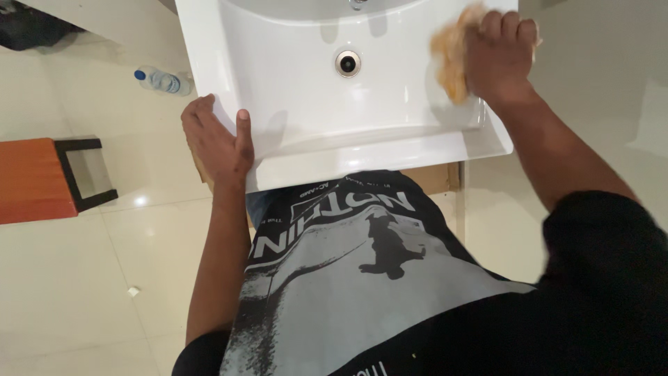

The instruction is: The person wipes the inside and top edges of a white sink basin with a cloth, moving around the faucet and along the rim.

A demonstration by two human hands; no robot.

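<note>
A white rectangular washbasin (pixel 292 150) fills the top of the head view, with a round metal drain (pixel 347 63) in its bowl. My right hand (pixel 499 56) presses a crumpled orange cloth (pixel 449 59) against the basin's inner right side. My left hand (pixel 217 139) grips the basin's near left corner, thumb on the rim and fingers along its outer edge. The cloth looks blurred.
A plastic water bottle (pixel 161 81) with a blue cap lies on the pale tiled floor (pixel 83 278) to the left. An orange seat with a black frame (pixel 49 177) stands further left. A brown cabinet edge (pixel 438 177) shows under the basin.
</note>
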